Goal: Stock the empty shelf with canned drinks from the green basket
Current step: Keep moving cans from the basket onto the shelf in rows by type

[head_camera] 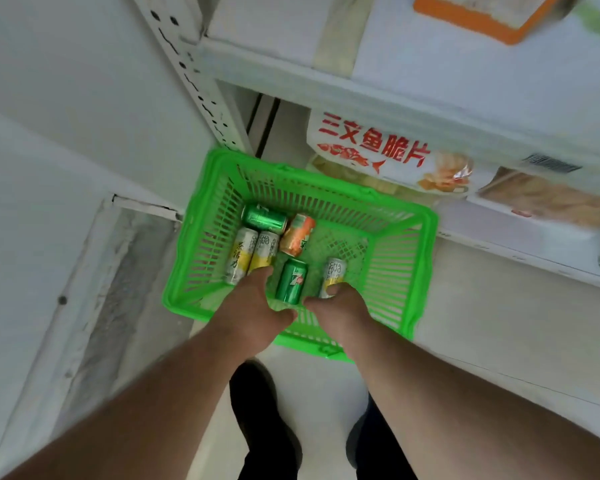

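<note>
A green basket (pixel 400 271) stands on the floor in front of the shelving, with several drink cans lying in it. My left hand (pixel 253 306) reaches in, and its fingertips touch the two yellow-and-white cans (pixel 257 251) on the left. My right hand (pixel 342 306) grips the lower end of another yellow-and-white can (pixel 335 271) on the right, thumb on top. A green 7Up can (pixel 291 280) lies between my hands. A green can (pixel 264 218) and an orange can (pixel 297 235) lie further back. Above, a white shelf (pixel 465 64) shows a bare surface.
Snack bags (pixel 388 157) fill the lower shelf right behind the basket. An orange-edged package (pixel 492 15) sits at the top. A perforated white upright (pixel 201 84) rises at the left of the shelving, with a white wall beyond it. My feet stand just behind the basket.
</note>
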`<state>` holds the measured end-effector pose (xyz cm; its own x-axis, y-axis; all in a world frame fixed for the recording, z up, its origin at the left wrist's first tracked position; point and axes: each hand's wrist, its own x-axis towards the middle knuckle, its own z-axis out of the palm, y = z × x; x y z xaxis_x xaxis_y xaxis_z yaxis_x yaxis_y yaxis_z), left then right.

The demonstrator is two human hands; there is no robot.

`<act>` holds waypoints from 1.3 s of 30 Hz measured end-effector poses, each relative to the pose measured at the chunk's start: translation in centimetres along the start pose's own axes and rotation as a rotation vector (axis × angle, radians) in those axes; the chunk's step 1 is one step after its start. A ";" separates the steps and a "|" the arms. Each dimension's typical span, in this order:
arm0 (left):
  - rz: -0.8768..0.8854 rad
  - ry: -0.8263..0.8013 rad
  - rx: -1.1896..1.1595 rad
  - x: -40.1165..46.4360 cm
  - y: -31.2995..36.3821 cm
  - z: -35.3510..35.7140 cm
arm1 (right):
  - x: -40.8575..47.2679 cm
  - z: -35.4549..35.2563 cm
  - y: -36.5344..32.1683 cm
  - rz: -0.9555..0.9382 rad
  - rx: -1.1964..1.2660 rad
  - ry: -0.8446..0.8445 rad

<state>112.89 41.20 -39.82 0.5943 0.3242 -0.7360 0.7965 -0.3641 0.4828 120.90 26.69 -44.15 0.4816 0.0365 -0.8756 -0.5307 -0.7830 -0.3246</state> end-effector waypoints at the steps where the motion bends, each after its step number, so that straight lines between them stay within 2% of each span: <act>1: 0.002 -0.002 0.008 1.1 -0.7 0.4 | 1.6 1.0 0.3 0.003 0.013 0.004; 15: 0.080 -0.051 0.069 11.4 -6.7 4.5 | 17.4 10.8 2.4 0.114 0.007 0.056; 22: 0.107 -0.059 0.014 11.9 -7.3 5.5 | 18.8 11.5 2.4 0.062 0.041 -0.019; 26: 0.079 0.014 -0.078 8.3 -4.6 3.9 | 13.9 8.1 1.9 -0.040 0.060 0.028; 29: 0.066 0.071 -0.152 3.3 -1.3 1.7 | 7.1 3.3 0.6 -0.128 0.096 0.034; 39: 0.185 0.124 -0.312 -19.4 16.0 -7.6 | -20.0 -16.5 -6.7 -0.345 0.272 -0.017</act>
<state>114.97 35.75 -14.18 0.7248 0.3879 -0.5694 0.6589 -0.1488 0.7374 126.32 21.01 -18.55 0.6528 0.2793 -0.7042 -0.5060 -0.5310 -0.6797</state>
